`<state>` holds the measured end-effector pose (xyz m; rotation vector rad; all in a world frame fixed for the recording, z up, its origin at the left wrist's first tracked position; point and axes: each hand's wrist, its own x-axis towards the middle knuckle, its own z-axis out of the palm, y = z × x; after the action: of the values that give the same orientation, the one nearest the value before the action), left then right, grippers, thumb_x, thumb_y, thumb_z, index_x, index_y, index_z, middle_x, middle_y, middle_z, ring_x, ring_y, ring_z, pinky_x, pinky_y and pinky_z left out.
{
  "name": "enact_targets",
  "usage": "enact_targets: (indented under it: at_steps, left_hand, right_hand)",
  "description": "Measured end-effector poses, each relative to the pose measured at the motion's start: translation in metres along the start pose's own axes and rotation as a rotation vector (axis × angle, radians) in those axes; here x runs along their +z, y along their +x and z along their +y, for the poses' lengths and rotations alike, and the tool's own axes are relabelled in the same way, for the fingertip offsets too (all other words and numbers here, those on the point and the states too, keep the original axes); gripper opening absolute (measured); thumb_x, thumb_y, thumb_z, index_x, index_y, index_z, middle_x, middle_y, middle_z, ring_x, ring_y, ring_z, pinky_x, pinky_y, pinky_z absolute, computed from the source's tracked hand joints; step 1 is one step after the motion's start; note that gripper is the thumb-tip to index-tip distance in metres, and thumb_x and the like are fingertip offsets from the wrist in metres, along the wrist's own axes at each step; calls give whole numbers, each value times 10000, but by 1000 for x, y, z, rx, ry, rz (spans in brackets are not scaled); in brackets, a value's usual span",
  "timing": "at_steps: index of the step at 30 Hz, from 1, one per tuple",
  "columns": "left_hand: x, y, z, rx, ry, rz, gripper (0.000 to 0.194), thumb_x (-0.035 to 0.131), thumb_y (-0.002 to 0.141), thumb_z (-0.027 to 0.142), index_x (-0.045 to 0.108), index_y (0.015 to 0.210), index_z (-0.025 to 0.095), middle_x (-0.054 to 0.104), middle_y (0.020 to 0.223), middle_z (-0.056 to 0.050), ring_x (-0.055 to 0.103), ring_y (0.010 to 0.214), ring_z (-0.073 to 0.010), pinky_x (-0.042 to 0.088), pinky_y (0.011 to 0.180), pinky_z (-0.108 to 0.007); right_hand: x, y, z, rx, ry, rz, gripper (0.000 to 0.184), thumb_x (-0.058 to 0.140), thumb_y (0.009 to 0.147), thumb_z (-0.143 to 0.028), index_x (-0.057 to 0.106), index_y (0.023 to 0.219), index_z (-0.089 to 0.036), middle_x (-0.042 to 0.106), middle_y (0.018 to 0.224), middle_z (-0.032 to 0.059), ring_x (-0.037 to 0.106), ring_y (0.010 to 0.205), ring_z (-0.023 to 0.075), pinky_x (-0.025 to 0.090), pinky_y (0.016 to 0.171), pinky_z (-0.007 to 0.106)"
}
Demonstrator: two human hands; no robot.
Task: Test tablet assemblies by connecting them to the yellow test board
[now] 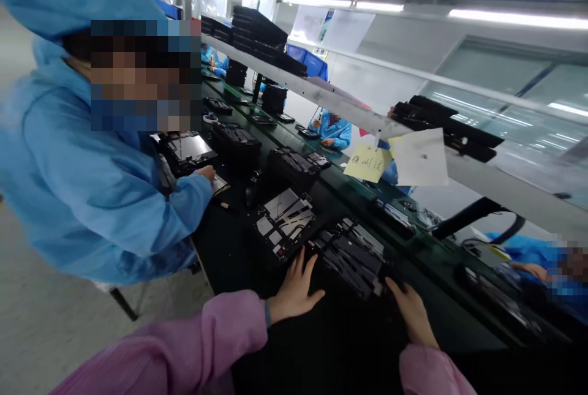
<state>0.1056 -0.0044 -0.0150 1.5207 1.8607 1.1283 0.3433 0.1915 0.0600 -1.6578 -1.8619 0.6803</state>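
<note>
My left hand (296, 291) has its fingers spread, with the fingertips at the near edge of two opened flat electronic devices. One opened device (285, 220) shows silver panels and thin cables. Right of it lies a darker opened device (351, 254) with black strips across it. My right hand (413, 309) is at the right end of that darker device, its visible fingers stretched out against or close to the edge. Whether it grips anything is hard to see in the dark. Pink sleeves cover both my forearms.
A co-worker in a blue hooded coat (92, 156) sits on the left, beside another opened device (188, 149). Device stacks (294, 165) stand farther along the dark bench. A green conveyor (367, 190) runs behind. Above is a shelf (349, 104) with hanging paper notes (367, 162).
</note>
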Motion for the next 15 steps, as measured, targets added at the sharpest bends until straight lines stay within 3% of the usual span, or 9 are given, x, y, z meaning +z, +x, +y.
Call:
enact_targets:
  at_steps: [3, 7, 9, 12, 15]
  left_hand:
    - [-3, 1, -5, 33, -5, 60, 821, 595, 836, 409, 172, 1492, 153, 16, 1581, -256, 66, 1460, -402, 184, 1146, -595]
    - [-8, -4, -4, 188, -13, 144, 743, 526, 892, 397, 138, 1475, 147, 134, 1554, -262, 145, 1454, -372, 208, 1141, -599]
    - [-11, -15, 1, 290, -39, 192, 712, 505, 913, 394, 123, 1478, 191, 148, 1560, -224, 163, 1455, -342, 217, 1146, -585]
    - [-23, -45, 9, 379, -157, 223, 651, 463, 942, 367, 125, 1486, 254, 173, 1568, -163, 193, 1452, -291, 256, 1153, -532]
    - [-41, -84, 8, 358, -309, 213, 580, 393, 967, 332, 155, 1491, 265, 244, 1551, -134, 290, 1418, -262, 341, 1125, -487]
  right_hand:
    - [-4, -17, -42, 45, 383, -60, 545, 721, 587, -504, 646, 1007, -165, 722, 953, 93, 678, 911, 276, 555, 731, 340]
    - [-23, -42, -80, 121, 667, 27, 426, 764, 553, -346, 640, 921, -169, 700, 771, 32, 660, 706, 203, 504, 541, 263]
    - [-45, -60, -78, 154, 718, 67, 402, 763, 553, -329, 639, 902, -172, 674, 701, 5, 643, 650, 187, 478, 501, 246]
    - [-74, -105, -56, 211, 736, 114, 408, 756, 593, -359, 642, 939, -175, 681, 720, 9, 654, 664, 195, 486, 514, 251]
    - [-69, -166, -26, 236, 707, 113, 432, 734, 655, -387, 649, 1021, -175, 720, 866, 50, 684, 766, 220, 530, 601, 282]
